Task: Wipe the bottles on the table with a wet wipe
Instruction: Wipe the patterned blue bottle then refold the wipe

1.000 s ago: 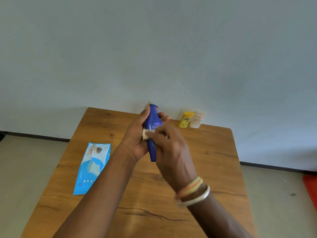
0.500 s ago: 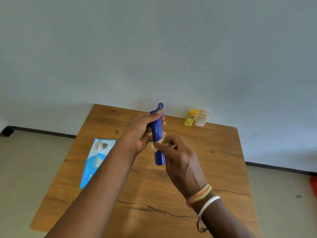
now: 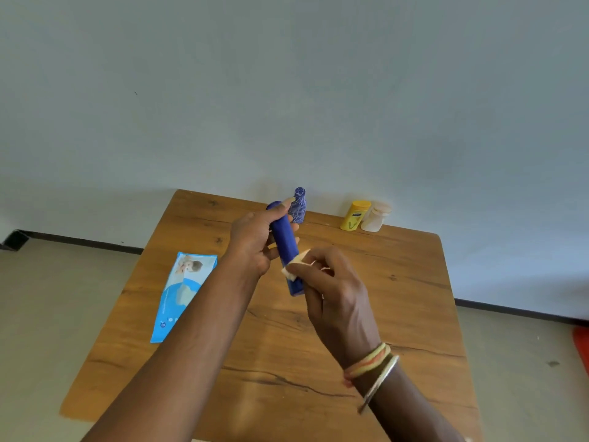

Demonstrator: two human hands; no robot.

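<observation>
My left hand [image 3: 255, 240] grips a tall blue bottle [image 3: 285, 244] by its upper half and holds it tilted above the wooden table [image 3: 366, 298]. My right hand [image 3: 331, 288] pinches a small folded white wet wipe [image 3: 294, 264] against the bottle's lower part. A second blue patterned bottle [image 3: 299, 205] stands at the table's far edge, just behind the held one. Further right along that edge a yellow bottle [image 3: 354, 215] and a white bottle [image 3: 376, 216] stand side by side.
A blue wet-wipe pack [image 3: 181, 291] lies flat on the table's left side. A pale wall rises right behind the table. Beige floor surrounds the table, and a red object [image 3: 581, 346] sits at the right edge of view.
The held bottle has been turned in my left hand and the wipe has slid down toward its lower part. The view shifted, and the patterned blue bottle now shows behind it.
</observation>
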